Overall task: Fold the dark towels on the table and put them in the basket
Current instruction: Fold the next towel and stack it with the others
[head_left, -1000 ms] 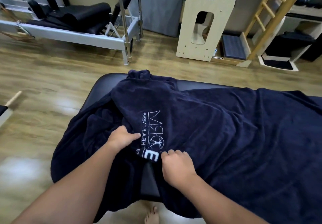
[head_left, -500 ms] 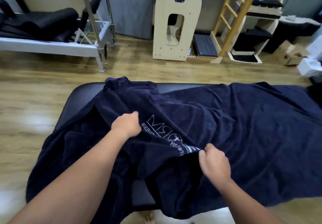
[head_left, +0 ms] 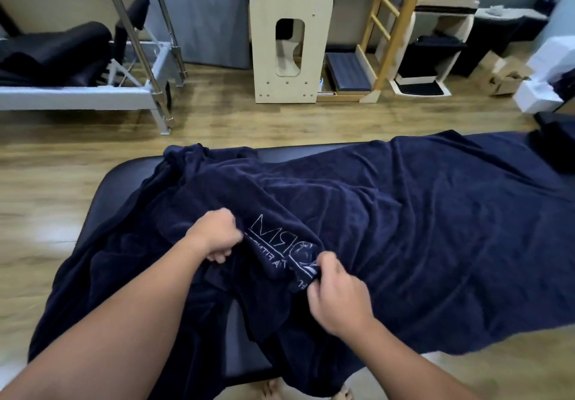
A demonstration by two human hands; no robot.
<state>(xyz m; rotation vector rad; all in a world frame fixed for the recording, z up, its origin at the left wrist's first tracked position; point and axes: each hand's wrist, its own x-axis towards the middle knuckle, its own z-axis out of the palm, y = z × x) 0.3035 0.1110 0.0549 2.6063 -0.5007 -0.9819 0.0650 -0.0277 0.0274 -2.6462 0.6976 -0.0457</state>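
Towel (head_left: 404, 228), dark navy with a white printed logo (head_left: 280, 244), is draped over the padded table (head_left: 124, 175); long axis runs left-right across the tabletop, bulk of the cloth stretching off to the right of the logo, left end bunched and hanging off the near-left edge. Both hands sit at that logo: left hand (head_left: 214, 238) just left of it, fingers curled into a fold of the fabric; right hand (head_left: 336, 290) just below-right of it, pinching the near hem. Hands are apart, logo between them, both clamped on cloth. Right hand is nearer the long free run, so my read is that it leads any pull or spread in that direction. Table is dark, smooth padding, bare only at the far-left corner. Beyond the logo: wood-look floor (head_left: 46, 182), arched wooden panel (head_left: 291, 35), wooden ladder (head_left: 392, 23) right of that, metal-framed exercise bed (head_left: 93, 94) far left. No basket visible.
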